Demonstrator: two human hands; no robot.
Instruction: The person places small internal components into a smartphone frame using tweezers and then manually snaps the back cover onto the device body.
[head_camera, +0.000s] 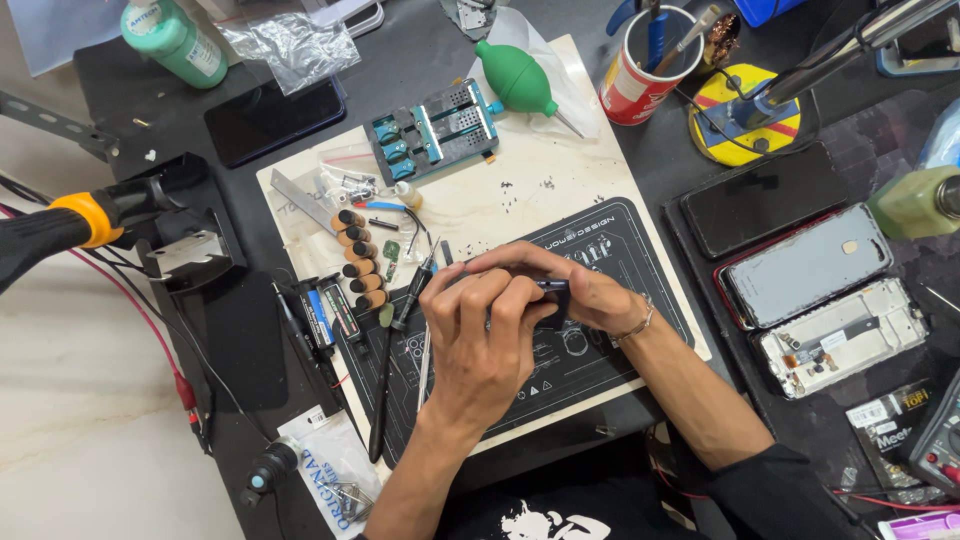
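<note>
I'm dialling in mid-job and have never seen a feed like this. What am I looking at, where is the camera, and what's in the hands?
There is no machine: a person works with two bare hands, and the one camera sits on their head, looking down at a cluttered black workbench. The left hand and right hand meet over a dark work mat, together holding a small black part; what it is I cannot tell. Nearby lie a green air blower, a blue clamp holder, a red cup of tools, a row of screwdriver bits, and opened phones at the right.
</note>
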